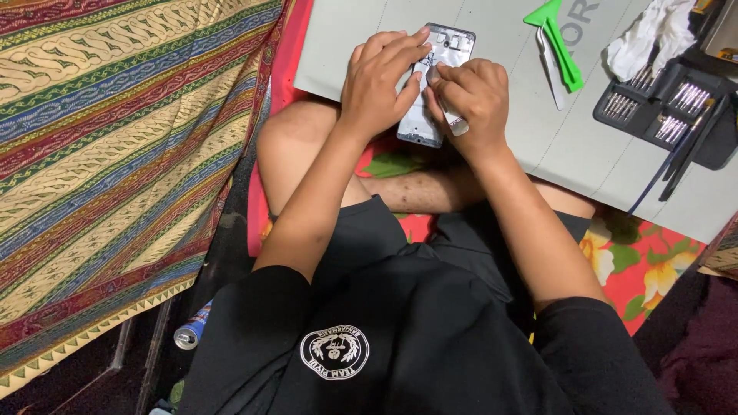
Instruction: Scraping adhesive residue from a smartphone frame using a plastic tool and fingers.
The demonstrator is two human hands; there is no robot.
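nearest, low on the black shirt [430,346], sits a round white emblem [334,353], and a small blue-and-silver can [192,327] lies on the dark floor beside the striped patterned cloth [115,146]. further up, both hands meet over an opened phone frame [434,84], white inside with a dark rim, resting at the near edge of a grey work mat [538,138]. the left hand [382,81] lies over the frame's left side, fingers curled round it. the right hand [473,100] is closed at the frame's right edge, pinching something small; what it is cannot be told. beyond, a green plastic pry tool [557,38] lies on the mat. at the far right an open black case [665,107] holds rows of metal screwdriver bits, with a crumpled white cloth [649,38] just behind it.
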